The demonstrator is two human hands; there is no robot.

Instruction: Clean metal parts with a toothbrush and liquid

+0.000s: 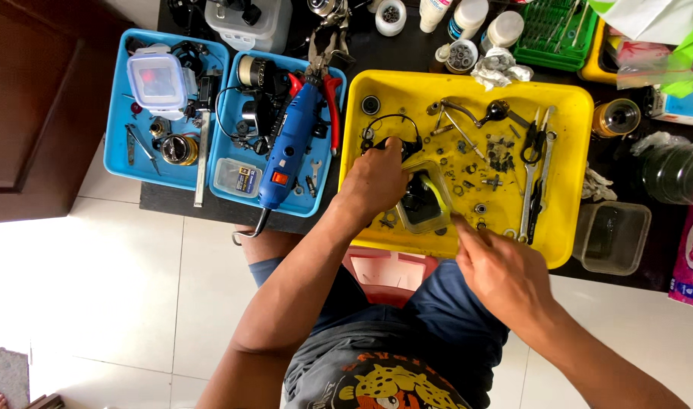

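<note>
My left hand gripped the dark part in the small clear tub; my right hand, fingers pinched, hovered just right of it.

The person wears a grey short-sleeved cotton T-shirt printed with a yellow, black-spotted leopard's head and orange lettering above it, blue denim shorts, and nothing on either forearm or hand.
</note>
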